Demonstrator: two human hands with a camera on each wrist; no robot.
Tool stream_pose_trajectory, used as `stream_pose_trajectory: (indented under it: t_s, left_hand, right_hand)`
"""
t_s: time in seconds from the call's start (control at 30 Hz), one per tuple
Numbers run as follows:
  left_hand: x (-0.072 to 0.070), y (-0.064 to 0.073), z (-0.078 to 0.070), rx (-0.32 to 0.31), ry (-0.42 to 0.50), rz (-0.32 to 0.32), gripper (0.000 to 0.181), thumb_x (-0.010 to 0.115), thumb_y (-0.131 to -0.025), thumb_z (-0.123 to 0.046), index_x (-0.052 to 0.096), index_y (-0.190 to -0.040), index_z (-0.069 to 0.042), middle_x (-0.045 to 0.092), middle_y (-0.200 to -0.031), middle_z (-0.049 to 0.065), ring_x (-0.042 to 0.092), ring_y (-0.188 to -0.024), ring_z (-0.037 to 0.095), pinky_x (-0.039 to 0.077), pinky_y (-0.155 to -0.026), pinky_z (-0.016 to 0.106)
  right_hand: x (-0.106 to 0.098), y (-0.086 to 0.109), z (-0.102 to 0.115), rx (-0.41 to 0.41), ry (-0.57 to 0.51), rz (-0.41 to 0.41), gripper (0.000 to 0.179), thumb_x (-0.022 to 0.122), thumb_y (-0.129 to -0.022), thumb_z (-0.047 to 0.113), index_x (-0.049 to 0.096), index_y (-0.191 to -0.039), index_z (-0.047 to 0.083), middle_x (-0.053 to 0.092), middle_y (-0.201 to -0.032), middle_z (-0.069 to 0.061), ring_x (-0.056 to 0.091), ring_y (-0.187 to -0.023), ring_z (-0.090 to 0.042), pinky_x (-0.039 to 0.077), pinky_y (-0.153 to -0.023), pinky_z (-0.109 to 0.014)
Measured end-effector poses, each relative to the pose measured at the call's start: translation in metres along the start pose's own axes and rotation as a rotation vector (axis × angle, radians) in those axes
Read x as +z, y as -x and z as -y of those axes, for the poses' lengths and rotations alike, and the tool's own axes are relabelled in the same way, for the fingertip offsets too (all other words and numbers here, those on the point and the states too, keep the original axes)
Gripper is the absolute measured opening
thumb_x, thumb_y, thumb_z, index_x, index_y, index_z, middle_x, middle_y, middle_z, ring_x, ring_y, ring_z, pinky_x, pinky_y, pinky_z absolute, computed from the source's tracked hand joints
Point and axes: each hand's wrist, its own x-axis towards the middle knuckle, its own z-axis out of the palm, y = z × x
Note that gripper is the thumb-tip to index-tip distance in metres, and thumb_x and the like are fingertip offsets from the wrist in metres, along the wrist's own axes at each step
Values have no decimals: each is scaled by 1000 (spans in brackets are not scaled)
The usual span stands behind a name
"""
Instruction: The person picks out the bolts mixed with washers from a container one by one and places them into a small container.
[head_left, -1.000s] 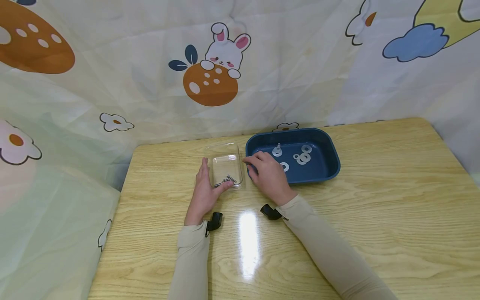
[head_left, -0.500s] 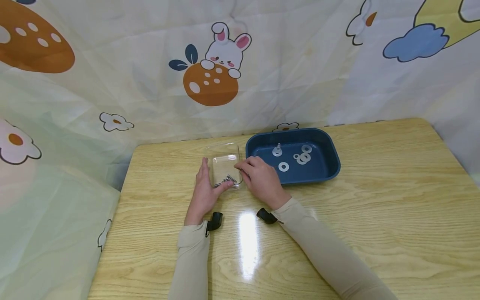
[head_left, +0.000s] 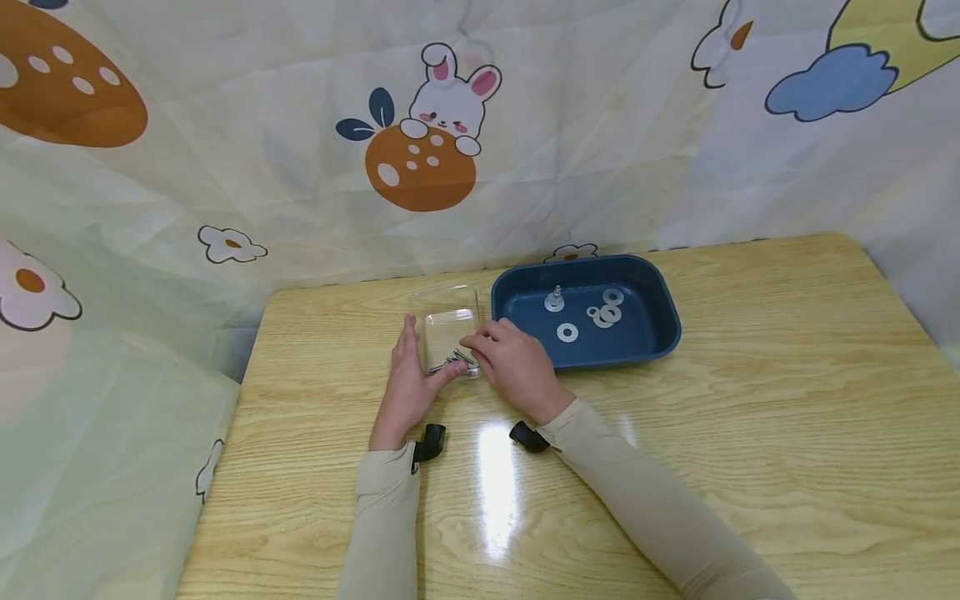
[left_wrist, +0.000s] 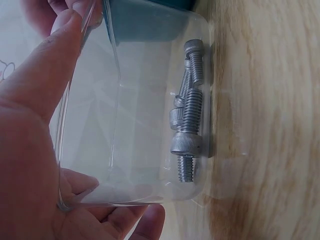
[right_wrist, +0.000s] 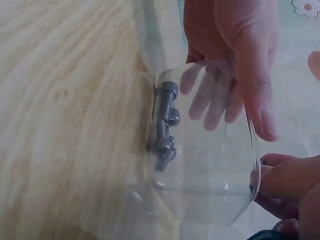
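A clear plastic box (head_left: 452, 329) stands on the table with several socket head bolts (left_wrist: 187, 115) lying loose along its near side. Against the box's left side lie the fairly straight fingers of my left hand (head_left: 408, 379), and its thumb rests over the near rim. At the box's right rim is my right hand (head_left: 517, 362), fingers curled and thumb and fingertips together. A small dark metal piece (right_wrist: 251, 187) seems pinched there, mostly covered by the fingers. Bolts and fingers also show through the clear wall in the right wrist view.
Just right of the box stands a dark blue tray (head_left: 666, 333). It holds several flat washers (head_left: 567, 332) and a bolt (head_left: 557, 292) standing upright on a washer. Patterned cloth (head_left: 585, 167) hangs behind the wooden table (head_left: 750, 400).
My right hand has moved left and slightly nearer, from the blue tray's left rim to over the clear box's right side. My left hand and the box keep their place.
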Motion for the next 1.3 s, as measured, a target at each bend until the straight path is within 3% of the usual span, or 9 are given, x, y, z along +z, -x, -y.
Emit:
stream_pose_trajectory:
  t_s: [0.43,0.77,1.3]
  left_hand:
    - [-1,0,-1,6,-6,-4,122,75,-84,-55,-5,-161,-7,7,-168,12,7,-153,33,22,-119,54]
    - [-1,0,2,12,-15,-18,121,76,-84,-54,-3,-161,-5,8,-168,14,8,-153,35,25,-117,55]
    - [1,-1,1,-16,3,-10,119,77,-85,-52,-3,-162,-9,6,-168,10,8,-153,31,23,-118,54]
  right_hand:
    - [3,-1,1,44,-4,21,15,75,-92,13,79,-107,15,69,-98,2,57,-86,-15,52,-67,-28]
    - [2,-2,1,35,15,49,15,72,-94,13,78,-109,15,70,-103,1,56,-87,-16,53,-69,-29]
    - [-10,-4,-4,44,-31,-11,18,74,-92,11,77,-110,10,67,-101,-3,57,-88,-19,52,-68,-30]
